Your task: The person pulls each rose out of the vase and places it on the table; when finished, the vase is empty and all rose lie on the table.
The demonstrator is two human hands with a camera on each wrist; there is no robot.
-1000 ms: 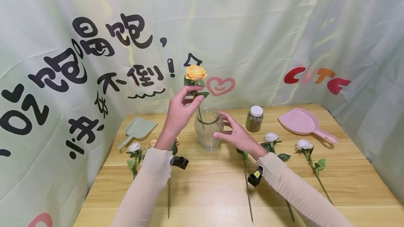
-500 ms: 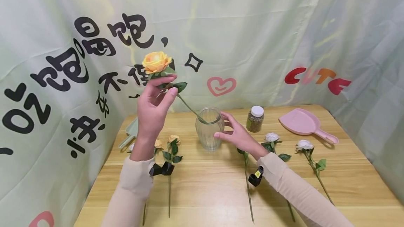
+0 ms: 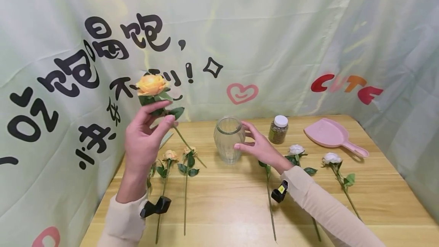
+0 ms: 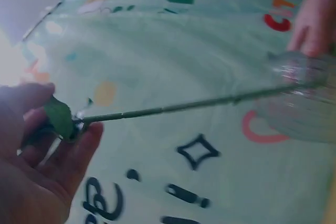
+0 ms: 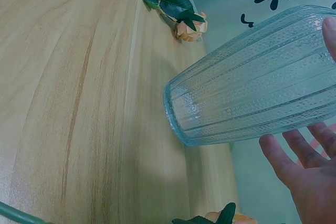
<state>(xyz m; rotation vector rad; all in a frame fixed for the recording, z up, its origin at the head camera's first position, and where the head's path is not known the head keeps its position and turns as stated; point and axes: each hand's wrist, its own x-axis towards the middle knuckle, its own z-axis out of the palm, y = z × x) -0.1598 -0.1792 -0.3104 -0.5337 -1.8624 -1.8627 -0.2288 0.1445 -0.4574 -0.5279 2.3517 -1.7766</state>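
My left hand [image 3: 142, 140] pinches a yellow rose [image 3: 152, 85] just under its bloom, up above the left part of the table. Its green stem [image 4: 173, 109] slants down to the right. In the head view the lower tip lies left of the vase, outside it. A clear ribbed glass vase [image 3: 229, 146] stands upright on the table. My right hand [image 3: 258, 144] holds the vase at its right side, thumb in front and fingers behind. In the right wrist view the vase's walls show water-like droplets or a bubbled texture; I cannot tell which.
Two orange roses [image 3: 170, 155] lie left on the wooden table [image 3: 226, 209]. Right are white roses [image 3: 331, 158] and a stem [image 3: 271, 201] with its bloom hidden by my hand. Behind stand a white-lidded jar [image 3: 278, 130] and a pink dustpan [image 3: 327, 132]. Printed cloth [image 3: 274, 48] surrounds the table.
My left hand has moved left and away from the vase with the yellow rose. The stem, earlier inside the vase's mouth, is now out of it. The right hand stays on the vase.
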